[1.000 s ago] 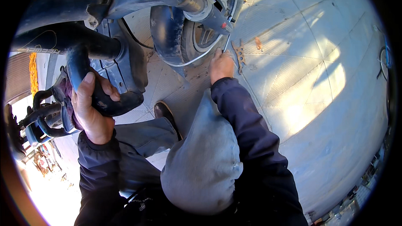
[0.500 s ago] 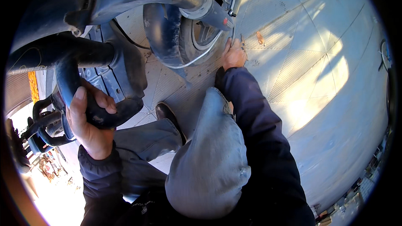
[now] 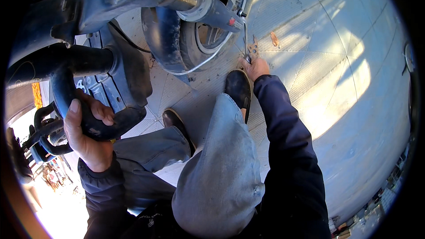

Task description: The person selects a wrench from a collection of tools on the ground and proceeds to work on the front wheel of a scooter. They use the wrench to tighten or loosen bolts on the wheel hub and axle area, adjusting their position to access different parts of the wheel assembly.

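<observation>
The right hand (image 3: 256,67), clenched on a thin metal tool (image 3: 246,40), has been lowered below the scooter wheel (image 3: 208,31), while the rear grab bar (image 3: 84,115) stays gripped by the left hand (image 3: 88,135).

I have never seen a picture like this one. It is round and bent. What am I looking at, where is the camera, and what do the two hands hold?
The camera sits on a person's head and looks down, so you see that person's own arms, knees and shoes. The wide lens bends straight lines near the rim. The left hand grips a dark curved bar at the back of a scooter. The right hand reaches down beside the scooter's wheel and holds a thin metal tool that stands up toward the wheel's hub. What kind of tool it is I cannot tell. Below lies a paved ground, partly in sunlight. One black shoe stands next to the right hand.
</observation>
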A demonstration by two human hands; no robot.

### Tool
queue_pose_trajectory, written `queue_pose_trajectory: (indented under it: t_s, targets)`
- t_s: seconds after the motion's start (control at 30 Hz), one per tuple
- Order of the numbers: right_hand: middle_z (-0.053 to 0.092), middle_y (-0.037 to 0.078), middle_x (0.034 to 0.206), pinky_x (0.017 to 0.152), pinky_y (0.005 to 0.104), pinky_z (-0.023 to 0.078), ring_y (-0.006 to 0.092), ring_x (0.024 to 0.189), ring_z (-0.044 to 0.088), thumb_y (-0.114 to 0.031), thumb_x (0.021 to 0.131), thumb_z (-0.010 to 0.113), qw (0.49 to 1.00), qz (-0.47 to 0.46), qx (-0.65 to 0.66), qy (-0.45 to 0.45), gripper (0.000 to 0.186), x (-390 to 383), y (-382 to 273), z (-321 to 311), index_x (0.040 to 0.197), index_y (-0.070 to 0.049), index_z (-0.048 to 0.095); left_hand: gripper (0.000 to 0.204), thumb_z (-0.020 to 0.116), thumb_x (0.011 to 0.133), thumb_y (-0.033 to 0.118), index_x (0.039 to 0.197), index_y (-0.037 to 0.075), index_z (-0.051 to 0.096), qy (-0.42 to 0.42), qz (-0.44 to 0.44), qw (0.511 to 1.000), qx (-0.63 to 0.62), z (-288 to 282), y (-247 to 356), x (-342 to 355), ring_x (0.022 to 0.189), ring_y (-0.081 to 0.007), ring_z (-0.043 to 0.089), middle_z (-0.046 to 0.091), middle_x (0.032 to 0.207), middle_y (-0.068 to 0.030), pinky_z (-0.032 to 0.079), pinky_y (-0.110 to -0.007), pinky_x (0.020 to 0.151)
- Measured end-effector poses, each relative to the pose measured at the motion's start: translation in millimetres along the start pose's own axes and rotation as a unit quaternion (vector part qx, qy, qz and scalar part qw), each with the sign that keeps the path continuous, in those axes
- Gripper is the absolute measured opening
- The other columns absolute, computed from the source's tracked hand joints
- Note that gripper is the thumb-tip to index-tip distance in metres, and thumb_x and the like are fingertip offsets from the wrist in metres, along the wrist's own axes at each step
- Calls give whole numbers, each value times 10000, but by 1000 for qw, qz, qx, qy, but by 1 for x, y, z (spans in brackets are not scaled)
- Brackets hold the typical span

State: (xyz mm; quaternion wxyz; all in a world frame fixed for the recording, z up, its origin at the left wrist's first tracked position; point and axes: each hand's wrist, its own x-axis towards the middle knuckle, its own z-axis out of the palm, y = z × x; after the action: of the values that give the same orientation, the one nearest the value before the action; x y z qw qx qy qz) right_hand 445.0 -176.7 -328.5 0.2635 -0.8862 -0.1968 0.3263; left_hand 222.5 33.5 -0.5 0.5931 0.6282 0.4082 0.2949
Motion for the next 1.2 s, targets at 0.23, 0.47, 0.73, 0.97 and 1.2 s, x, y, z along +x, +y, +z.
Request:
queue_pose_trajectory:
  t_s: [0.23,0.47,0.73,0.97,1.2]
  targets:
    - [675,205,873,754,430,492,388,845,639,-434,832,679,991,-61,113,-38,420,12,14,-4,1003,-50,683,415,602,876,408,994,21,506,16,-4,1000,7,0,3,-2,531,-139,528,530,645,-59,467,-266,577]
    - [678,162,947,779,441,508,369,897,645,-436,833,666,991,-55,-57,110,369,31,13,-10,1079,-162,692,421,593,877,409,1006,21,495,7,-10,1000,6,-4,1,0,526,-144,522,527,643,-64,457,-264,567]
    - [624,132,1020,768,446,502,342,933,633,-382,865,627,965,-23,-160,205,304,95,6,-41,1119,-214,650,410,586,885,404,998,23,489,-3,2,1000,23,-1,3,0,515,-148,525,526,637,-61,455,-262,568]
    - [636,153,1011,751,476,502,376,891,634,-402,907,564,966,-74,-181,170,336,70,16,-46,1034,-101,641,405,582,889,393,1016,20,489,8,-3,1000,10,-2,2,-1,519,-145,519,523,638,-61,453,-264,574]
    - [672,194,828,717,483,511,399,813,653,-467,887,580,970,-35,-184,157,394,65,13,-37,932,-76,611,412,569,888,392,1033,14,491,20,-13,1000,17,2,4,-2,529,-142,512,519,651,-63,444,-267,569]
